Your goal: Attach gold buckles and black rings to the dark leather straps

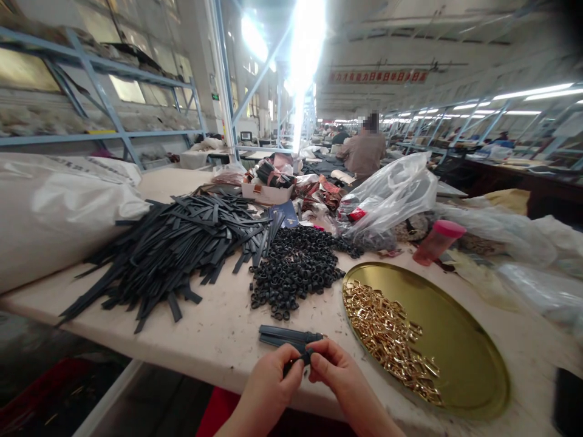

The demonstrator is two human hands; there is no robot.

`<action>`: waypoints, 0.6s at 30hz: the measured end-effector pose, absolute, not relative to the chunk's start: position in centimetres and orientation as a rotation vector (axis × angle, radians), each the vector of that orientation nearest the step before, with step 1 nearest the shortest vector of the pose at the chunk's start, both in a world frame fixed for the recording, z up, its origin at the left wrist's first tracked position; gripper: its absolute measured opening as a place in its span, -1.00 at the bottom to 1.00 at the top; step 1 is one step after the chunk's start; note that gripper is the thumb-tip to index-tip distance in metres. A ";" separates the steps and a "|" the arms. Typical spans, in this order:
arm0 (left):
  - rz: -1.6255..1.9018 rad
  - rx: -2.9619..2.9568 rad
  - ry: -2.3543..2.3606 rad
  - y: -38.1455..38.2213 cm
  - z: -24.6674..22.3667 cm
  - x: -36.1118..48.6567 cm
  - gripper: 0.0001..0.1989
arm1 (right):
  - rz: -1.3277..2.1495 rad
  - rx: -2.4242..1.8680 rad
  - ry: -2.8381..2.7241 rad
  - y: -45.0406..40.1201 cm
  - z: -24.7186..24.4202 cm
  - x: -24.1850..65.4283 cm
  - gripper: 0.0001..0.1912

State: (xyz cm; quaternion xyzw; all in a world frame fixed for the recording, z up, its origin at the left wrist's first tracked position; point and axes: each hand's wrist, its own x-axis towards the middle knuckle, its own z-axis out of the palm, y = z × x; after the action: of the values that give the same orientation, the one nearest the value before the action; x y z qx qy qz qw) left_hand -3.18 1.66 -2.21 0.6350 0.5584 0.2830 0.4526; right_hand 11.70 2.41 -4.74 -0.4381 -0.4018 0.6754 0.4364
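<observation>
Near the table's front edge my left hand (276, 376) is closed, thumb and fingers pinching a short dark strap (306, 357). My right hand (334, 364) pinches the same strap from the other side, close to its end. Fingers cover most of the strap, so I cannot tell whether a loop or buckle is on it. Just beyond the hands lie a few finished-looking dark straps (285, 335) side by side. Farther back is a heap of small black loops (296, 267). Gold buckles (387, 331) lie on the left part of a round gold tray (464, 346), right of my hands.
A large pile of loose dark strips (182, 243) covers the table's left side, beside a white sack (54, 212). At the back stand a box (268, 193), a clear plastic bag (396, 188) and a pink-lidded jar (437, 241). A person (364, 149) sits farther off.
</observation>
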 end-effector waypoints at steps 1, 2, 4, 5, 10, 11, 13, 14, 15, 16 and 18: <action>0.728 1.561 1.393 1.6 -2.3 -3.0 -0.78 | 1.679 -1.084 -0.993 2.4 -4.7 11.6 -0.75; 0.754 1.544 1.386 1.6 -2.3 -2.9 -0.78 | 1.673 -1.082 -0.985 2.5 -4.7 11.5 -0.76; 0.793 1.492 1.310 1.5 -2.2 -2.7 -0.84 | 1.637 -1.106 -0.952 2.7 -4.6 11.4 -0.76; 0.801 1.462 1.257 1.5 -2.2 -2.6 -0.85 | 1.615 -1.125 -0.935 2.7 -4.6 11.3 -0.76; 0.821 1.300 1.186 2.1 -2.4 -2.9 -0.78 | 1.611 -1.114 -0.981 2.9 -4.6 10.6 -0.67; 0.827 1.275 1.201 2.3 -2.5 -3.0 -0.81 | 1.612 -1.099 -0.996 2.9 -4.6 10.6 -0.66; 0.817 1.241 1.245 2.6 -2.7 -3.1 -0.84 | 1.618 -1.070 -0.964 2.8 -4.5 10.6 -0.61; 0.798 1.238 1.276 2.7 -2.8 -3.1 -0.84 | 1.643 -1.054 -0.920 2.8 -4.5 10.7 -0.57; 0.776 1.245 1.306 2.8 -2.8 -3.1 -0.83 | 1.678 -1.042 -0.866 2.7 -4.5 10.8 -0.55; 0.757 1.258 1.334 2.9 -2.8 -3.1 -0.83 | 1.717 -1.036 -0.815 2.7 -4.5 11.0 -0.56; 0.735 1.298 1.382 2.9 -2.6 -3.2 -0.83 | 1.794 -1.033 -0.739 2.6 -4.8 11.1 -0.66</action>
State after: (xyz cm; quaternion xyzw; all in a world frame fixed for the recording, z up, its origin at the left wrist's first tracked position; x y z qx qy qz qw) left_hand -3.18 2.89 -2.60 0.5430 0.5779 0.3074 0.5260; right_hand 11.09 2.61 -4.79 -0.4186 -0.2994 0.7270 0.4545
